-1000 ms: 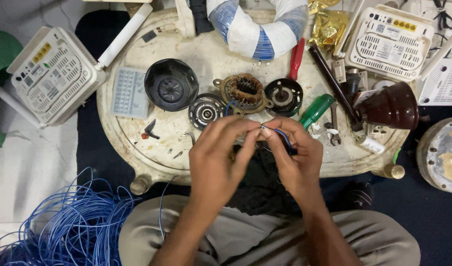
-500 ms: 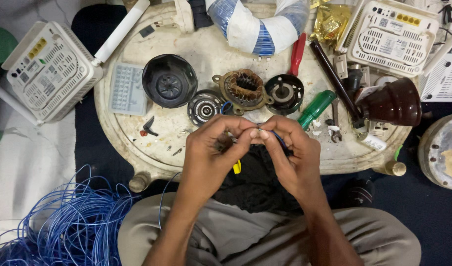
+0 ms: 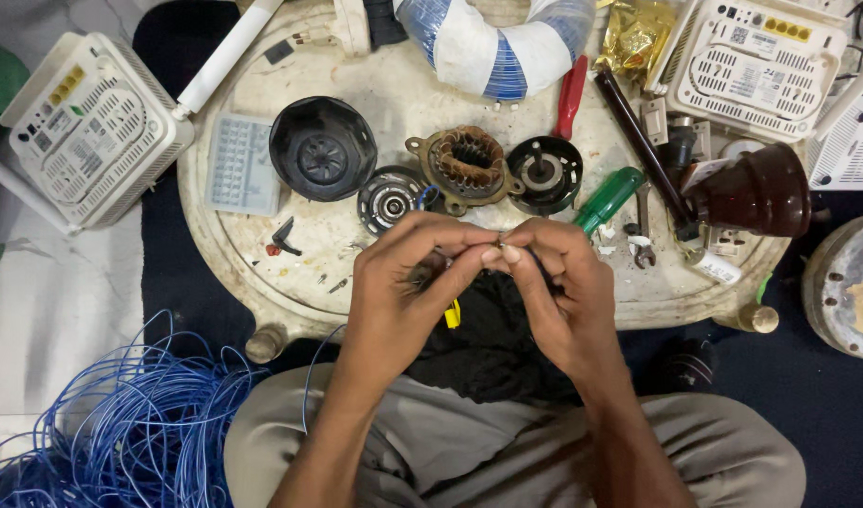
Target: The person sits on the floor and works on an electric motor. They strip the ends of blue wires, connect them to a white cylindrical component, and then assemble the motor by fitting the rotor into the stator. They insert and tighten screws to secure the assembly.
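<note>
My left hand (image 3: pixel 398 282) and my right hand (image 3: pixel 568 292) meet over my lap at the near edge of the round off-white table (image 3: pixel 262 301). Both sets of fingertips pinch a small part (image 3: pixel 498 243) between them; it is too small to identify. A yellow piece (image 3: pixel 452 313) hangs just below my left palm. A black cloth (image 3: pixel 492 353) lies on my lap under the hands. Just beyond the fingers on the table are a round bearing plate (image 3: pixel 391 196), a copper-wound stator (image 3: pixel 469 162) and a black motor housing (image 3: pixel 544 174).
The table also holds a black motor cap (image 3: pixel 323 149), a grey keypad (image 3: pixel 241 165), a green screwdriver handle (image 3: pixel 608 199), a red handle (image 3: pixel 570 96) and a brown ceramic piece (image 3: pixel 751 193). White router boxes (image 3: pixel 88 127) flank it. Blue wire (image 3: pixel 121 423) is heaped at lower left.
The hands have closed in, and the fingertips now meet tightly. The blue wire seen between the fingers a second ago is hidden, and the yellow piece shows under my left hand.
</note>
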